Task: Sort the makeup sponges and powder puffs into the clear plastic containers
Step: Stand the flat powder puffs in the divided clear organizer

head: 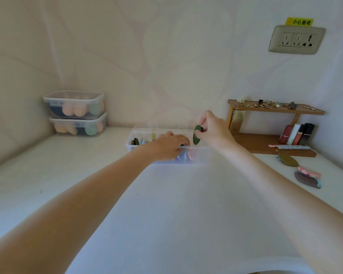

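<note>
A long clear plastic container with dividers stands mid-table and holds several flat powder puffs on edge, dark ones at its left end and blue and pink ones near the middle. My right hand pinches a dark green powder puff upright just above the container's right part. My left hand reaches over the front rim with curled fingers down among the puffs; what they touch is hidden.
Two lidded clear boxes of peach and green sponges are stacked at the back left corner. A wooden shelf with lipsticks and trinkets stands at the right. Small pouches lie in front of it. A wall socket is above.
</note>
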{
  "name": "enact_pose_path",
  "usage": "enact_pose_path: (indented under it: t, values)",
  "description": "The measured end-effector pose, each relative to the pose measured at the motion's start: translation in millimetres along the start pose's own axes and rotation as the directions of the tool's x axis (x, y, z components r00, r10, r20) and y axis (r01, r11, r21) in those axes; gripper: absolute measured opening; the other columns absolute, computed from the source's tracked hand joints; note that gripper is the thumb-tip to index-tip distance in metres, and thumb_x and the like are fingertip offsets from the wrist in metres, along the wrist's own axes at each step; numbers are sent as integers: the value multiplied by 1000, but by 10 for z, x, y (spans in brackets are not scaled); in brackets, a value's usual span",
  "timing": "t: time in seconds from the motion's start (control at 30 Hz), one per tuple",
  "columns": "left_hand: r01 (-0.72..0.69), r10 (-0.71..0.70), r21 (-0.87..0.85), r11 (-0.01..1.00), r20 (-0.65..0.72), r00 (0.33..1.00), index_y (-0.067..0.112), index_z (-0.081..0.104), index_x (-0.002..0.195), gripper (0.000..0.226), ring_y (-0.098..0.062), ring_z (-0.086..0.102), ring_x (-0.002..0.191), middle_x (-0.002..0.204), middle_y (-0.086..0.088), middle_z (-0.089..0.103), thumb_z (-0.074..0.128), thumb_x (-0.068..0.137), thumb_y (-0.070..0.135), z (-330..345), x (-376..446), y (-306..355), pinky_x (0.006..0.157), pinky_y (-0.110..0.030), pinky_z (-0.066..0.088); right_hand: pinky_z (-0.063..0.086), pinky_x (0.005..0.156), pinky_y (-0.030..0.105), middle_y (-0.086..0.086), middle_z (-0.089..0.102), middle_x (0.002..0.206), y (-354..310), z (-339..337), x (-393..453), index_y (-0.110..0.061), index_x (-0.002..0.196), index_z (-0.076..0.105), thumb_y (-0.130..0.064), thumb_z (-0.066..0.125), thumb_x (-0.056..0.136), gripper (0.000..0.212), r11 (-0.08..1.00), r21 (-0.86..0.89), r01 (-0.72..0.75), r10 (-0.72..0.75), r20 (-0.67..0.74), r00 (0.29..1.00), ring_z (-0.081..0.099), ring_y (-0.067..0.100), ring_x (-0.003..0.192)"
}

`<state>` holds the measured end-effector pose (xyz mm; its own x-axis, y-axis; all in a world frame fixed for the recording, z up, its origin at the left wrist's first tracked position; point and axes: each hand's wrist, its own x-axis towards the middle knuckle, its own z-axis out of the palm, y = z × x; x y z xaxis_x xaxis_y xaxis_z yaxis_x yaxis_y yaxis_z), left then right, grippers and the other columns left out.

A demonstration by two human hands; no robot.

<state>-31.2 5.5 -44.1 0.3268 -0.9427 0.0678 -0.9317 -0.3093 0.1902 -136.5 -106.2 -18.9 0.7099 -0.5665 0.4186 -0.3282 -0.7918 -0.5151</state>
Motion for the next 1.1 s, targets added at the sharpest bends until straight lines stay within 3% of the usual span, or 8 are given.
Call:
enact_pose_path:
  t: [0.1, 0.27, 0.47, 0.63, 0.83, 0.93, 1.0, 1.1]
  values:
    - [6, -6, -2, 1000, 13, 1000, 24, 43, 134, 47, -24, 37, 122, 136, 7, 47, 33, 93, 4, -12, -14, 4, 105, -35, 28, 39, 63, 31, 15, 62, 95, -35, 146, -21, -5, 102, 49, -10, 55, 87, 17, 983, -165, 80, -76, 30, 997, 58, 32, 89]
    - [3, -3, -1, 1000, 16, 1000, 25, 41, 135, 49, -24, 37, 120, 135, 6, 47, 32, 92, 5, -17, -15, 20, 105, -35, 28, 43, 66, 37, 13, 60, 94, -44, 234, 25, -4, 102, 54, -14, 51, 90, 16, 956, -286, 60, -41, 75, 996, 59, 33, 89]
    - [17, -15, -29, 999, 69, 997, 33, 37, 139, 56, -25, 35, 122, 143, 13, 42, 31, 91, 5, -30, 57, -30, 105, -34, 30, 29, 49, 27, 12, 53, 64, -6, 219, 116, -1, 64, 60, -6, 44, 85, 27, 981, -190, 39, 0, 199, 980, 47, 25, 64]
    - [-8, -13, 148, 989, 140, 990, 38, 44, 130, 55, -22, 36, 113, 134, 12, 42, 43, 85, 7, -106, 128, 30, 96, -34, 37, 44, 68, 32, 20, 69, 88, -26, 133, 98, 1, 96, 73, -2, 47, 86, 28, 990, -139, 23, 15, 269, 963, 54, 24, 77]
    - [30, -65, 216, 976, 155, 986, 28, 43, 132, 55, -18, 34, 107, 131, 8, 44, 52, 78, 15, -144, 204, 63, 86, -34, 46, 49, 74, 39, 25, 69, 101, -2, 171, 135, 5, 99, 69, -11, 51, 87, 26, 981, -191, 33, 25, 294, 955, 61, 39, 99]
    - [9, -36, 229, 973, 113, 993, 21, 47, 127, 52, -19, 47, 101, 125, 4, 50, 57, 76, 14, -135, 208, 60, 72, -31, 46, 41, 68, 31, 22, 69, 102, 4, 167, 125, 4, 99, 67, -12, 50, 89, 25, 979, -194, 55, 11, 322, 947, 62, 36, 97]
    - [-48, 28, 187, 981, 112, 993, 19, 56, 118, 39, -10, 57, 80, 122, 4, 52, 60, 80, 13, -189, 168, 72, 62, -20, 44, 38, 70, 27, 19, 69, 98, 14, 145, 123, 2, 96, 69, -12, 51, 89, 24, 985, -164, 58, -1, 331, 944, 61, 32, 90]
    - [-98, 85, 154, 983, 88, 993, 20, 63, 115, 34, 0, 46, 61, 121, 4, 48, 61, 82, 13, -241, 104, 85, 53, -10, 39, 36, 64, 23, 6, 58, 87, 14, 146, 112, -4, 94, 71, -15, 52, 89, 22, 979, -190, 79, -11, 334, 943, 50, 22, 81]
